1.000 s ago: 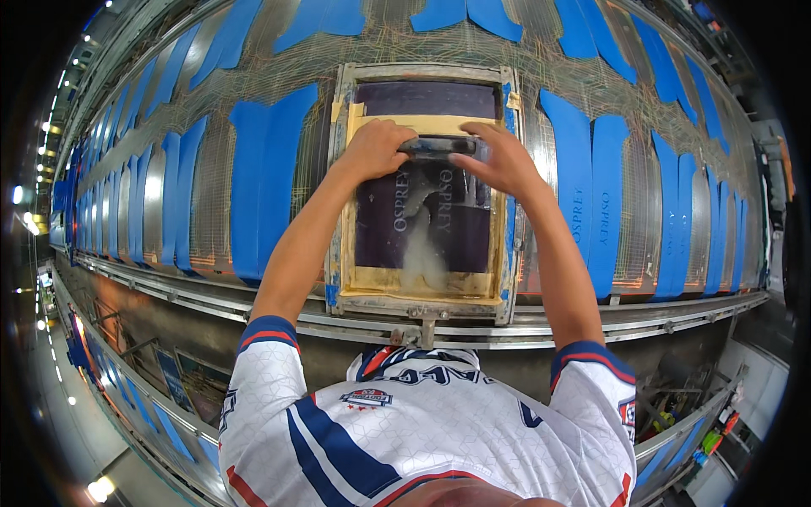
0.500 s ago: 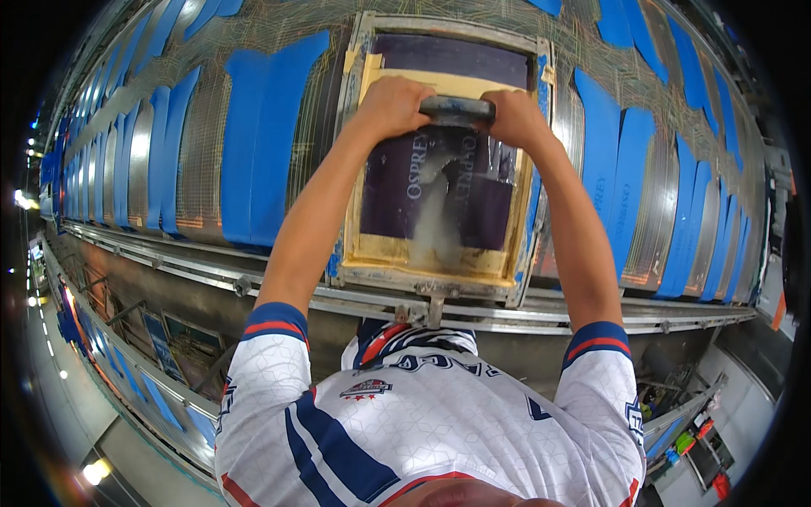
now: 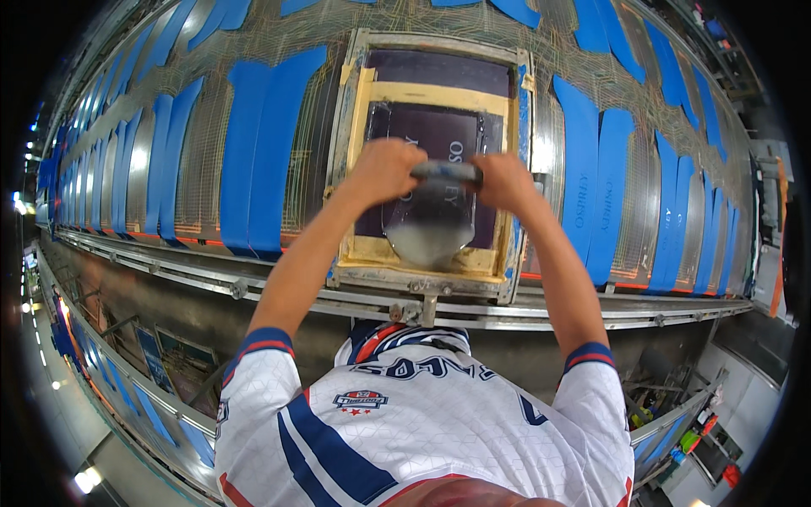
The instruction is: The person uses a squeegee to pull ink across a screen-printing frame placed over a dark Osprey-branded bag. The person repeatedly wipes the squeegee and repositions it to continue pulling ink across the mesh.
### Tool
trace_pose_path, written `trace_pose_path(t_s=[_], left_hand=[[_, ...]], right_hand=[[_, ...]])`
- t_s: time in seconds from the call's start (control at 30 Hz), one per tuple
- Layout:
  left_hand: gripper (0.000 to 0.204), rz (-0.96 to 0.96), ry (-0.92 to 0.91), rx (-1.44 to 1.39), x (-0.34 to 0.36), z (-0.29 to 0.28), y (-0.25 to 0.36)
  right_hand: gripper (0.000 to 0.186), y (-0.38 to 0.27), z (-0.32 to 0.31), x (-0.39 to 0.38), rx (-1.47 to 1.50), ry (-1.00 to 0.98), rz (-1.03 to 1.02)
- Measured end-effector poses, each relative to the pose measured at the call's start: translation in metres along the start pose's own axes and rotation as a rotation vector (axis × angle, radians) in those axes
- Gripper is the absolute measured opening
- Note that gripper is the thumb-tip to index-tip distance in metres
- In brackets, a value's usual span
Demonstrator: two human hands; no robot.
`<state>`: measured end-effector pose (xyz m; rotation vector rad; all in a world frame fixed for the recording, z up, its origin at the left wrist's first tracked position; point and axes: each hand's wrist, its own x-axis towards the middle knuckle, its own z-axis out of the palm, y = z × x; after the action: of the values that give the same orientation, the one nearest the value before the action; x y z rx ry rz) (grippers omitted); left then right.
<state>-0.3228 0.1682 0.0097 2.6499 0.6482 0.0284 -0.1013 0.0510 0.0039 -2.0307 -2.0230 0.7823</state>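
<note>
Our left hand (image 3: 389,171) and right hand (image 3: 507,181) are curled firmly round opposite ends of the squeegee (image 3: 448,172), its long axis crosswise inside the screen-printing frame (image 3: 522,127), between them. Whitish ink (image 3: 429,244) lies just toward us.

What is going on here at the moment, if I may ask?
A person in a white shirt holds a dark bar by its ends, the left hand on one and the right hand on the other. The bar is over the dark screen inside a worn frame, with cloudy liquid on its near side. Blue pieces lie on the table either side of the frame.
</note>
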Motion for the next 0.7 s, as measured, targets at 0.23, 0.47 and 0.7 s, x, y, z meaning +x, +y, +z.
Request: trace_pose_path(t_s=[0.23,0.47,0.7], left_hand=[[0.029,-0.130,-0.081,0.022,0.100,-0.031,-0.054],[0.026,0.014,0.003,0.055,-0.008,0.010,-0.002],[0.026,0.027,-0.056,0.006,-0.089,0.016,0.059]], right_hand=[[0.028,0.053,-0.031,0.107,0.068,0.029,0.033],[0.024,-0.001,0.017,0.001,0.098,0.065,-0.011],[0.029,-0.035,0.048,-0.087,0.131,0.103,-0.101]])
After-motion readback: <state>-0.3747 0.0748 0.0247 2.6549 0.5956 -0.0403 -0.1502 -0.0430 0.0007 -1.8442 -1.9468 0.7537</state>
